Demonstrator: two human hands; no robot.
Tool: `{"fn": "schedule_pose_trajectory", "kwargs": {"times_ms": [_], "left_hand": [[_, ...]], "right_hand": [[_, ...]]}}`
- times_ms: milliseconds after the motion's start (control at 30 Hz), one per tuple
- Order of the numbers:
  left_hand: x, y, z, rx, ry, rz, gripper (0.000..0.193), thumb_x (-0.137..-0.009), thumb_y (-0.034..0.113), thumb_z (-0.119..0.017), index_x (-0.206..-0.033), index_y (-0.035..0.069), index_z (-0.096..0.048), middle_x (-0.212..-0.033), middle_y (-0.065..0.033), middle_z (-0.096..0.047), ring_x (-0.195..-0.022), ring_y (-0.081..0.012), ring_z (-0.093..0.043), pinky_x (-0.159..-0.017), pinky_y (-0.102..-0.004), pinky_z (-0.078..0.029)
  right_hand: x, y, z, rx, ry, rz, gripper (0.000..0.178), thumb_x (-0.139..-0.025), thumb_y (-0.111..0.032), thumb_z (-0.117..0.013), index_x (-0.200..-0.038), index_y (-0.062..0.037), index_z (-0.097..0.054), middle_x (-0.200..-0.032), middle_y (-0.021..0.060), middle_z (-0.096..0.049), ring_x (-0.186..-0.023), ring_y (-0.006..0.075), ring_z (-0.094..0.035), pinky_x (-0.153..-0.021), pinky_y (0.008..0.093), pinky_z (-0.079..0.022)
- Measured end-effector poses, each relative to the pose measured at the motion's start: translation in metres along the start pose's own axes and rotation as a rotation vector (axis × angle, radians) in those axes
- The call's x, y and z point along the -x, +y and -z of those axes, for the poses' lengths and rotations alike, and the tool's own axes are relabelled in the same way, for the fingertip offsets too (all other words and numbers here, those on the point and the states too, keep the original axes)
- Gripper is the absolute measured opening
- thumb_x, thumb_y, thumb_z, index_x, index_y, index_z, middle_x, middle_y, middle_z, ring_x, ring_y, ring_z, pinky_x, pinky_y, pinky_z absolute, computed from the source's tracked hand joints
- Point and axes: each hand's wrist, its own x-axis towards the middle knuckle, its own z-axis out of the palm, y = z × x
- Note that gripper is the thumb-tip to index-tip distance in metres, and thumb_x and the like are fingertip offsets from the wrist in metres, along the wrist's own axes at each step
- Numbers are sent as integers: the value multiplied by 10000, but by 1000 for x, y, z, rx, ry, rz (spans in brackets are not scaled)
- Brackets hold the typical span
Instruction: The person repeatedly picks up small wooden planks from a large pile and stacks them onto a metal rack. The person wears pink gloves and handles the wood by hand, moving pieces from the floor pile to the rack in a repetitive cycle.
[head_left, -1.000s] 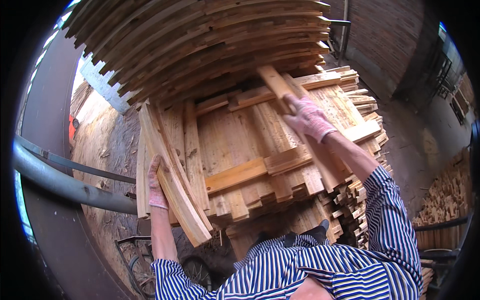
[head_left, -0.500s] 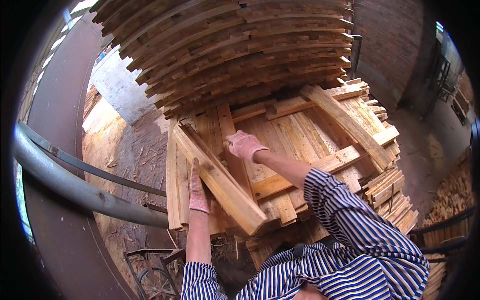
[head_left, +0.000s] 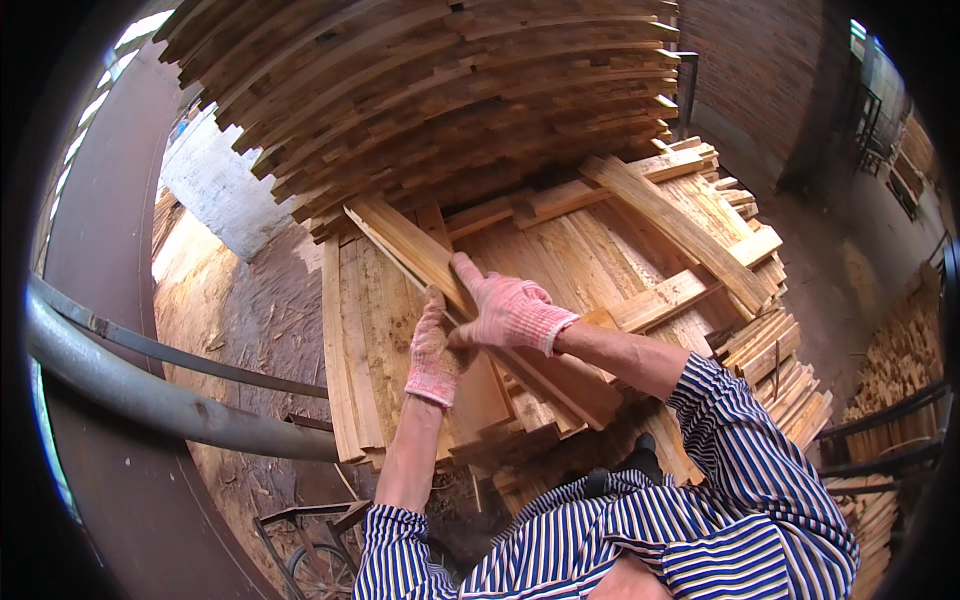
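Both my hands wear pink knitted gloves. A wooden board (head_left: 405,240) slants from the far left of the stack toward me, tilted up on its edge. My right hand (head_left: 512,312) is closed round its middle, thumb side over the upper edge. Beside it, my left hand (head_left: 434,350) grips the same board from the left, fingertips at its edge. The two hands nearly meet, and part of the board is hidden under them. Below lies a layer of flat planks (head_left: 365,330) on the stack, with a loose crosswise board (head_left: 685,235) at the right.
Behind rises a tall pile of stacked boards (head_left: 430,110). A grey metal pipe (head_left: 180,400) and a brown steel beam (head_left: 110,230) stand on the left. More cut wood (head_left: 890,370) is heaped at the right, near a brick wall (head_left: 750,80). A wheeled frame (head_left: 315,550) is at lower left.
My right hand has come back from the planks onto the board, and my left hand has shifted right. The board has turned and slid over to the right.
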Motion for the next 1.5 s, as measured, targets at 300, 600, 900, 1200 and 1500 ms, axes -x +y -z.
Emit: {"fn": "schedule_pose_trajectory", "kwargs": {"times_ms": [300, 600, 900, 1200, 1500], "left_hand": [[3, -18, -97, 336, -32, 327, 511, -1034, 488, -507, -1369, 103, -530, -1314, -121, -624, -1207, -319, -603, -1040, -489, -513], [22, -5, -77, -352, 2, -57, 420, -964, 325, -674, -1271, 47, -607, -1177, -170, -664, -1094, -298, -652, -972, -435, -558], [1, 29, 6, 90, 31, 57, 442, -1017, 300, -580, -1320, -13, -507, -1191, -215, -644, -1094, -382, -635, -972, -527, -543], [4, 18, -85, -32, -277, 174, 491, -1051, 419, -523, -1398, 72, -522, -1351, -107, -584, -1170, -238, -607, -986, -359, -520], [-72, 3, -25, -2150, -204, -508, 669, -1038, 468, -413, -1555, 55, -318, -1588, -192, -360, -1500, -361, -263, -1234, -457, -195]], "right_hand": [[-10, 60, 10, -77, 209, -102, 1012, -809, -469, -698, -1611, -164, -161, -1360, 270, -569, -1234, 409, -582, -1020, 451, -484], [-20, 87, 19, -203, 210, -241, 899, -772, -335, -692, -1575, -201, -310, -1295, 251, -630, -1181, 401, -621, -1006, 440, -501], [-105, 86, -73, -37, 226, -221, 745, -1001, -548, -435, -1561, -88, -265, -1470, 288, -463, -1191, 481, -597, -928, 577, -518], [-31, 87, -34, -269, 262, 121, 778, -891, -440, -670, -1556, -194, -349, -1306, 255, -560, -1225, 400, -570, -1060, 441, -454], [-61, 124, -50, -256, 335, -254, 656, -981, -584, -452, -1486, -166, -420, -1308, 334, -544, -1201, 477, -572, -992, 513, -484]]}}
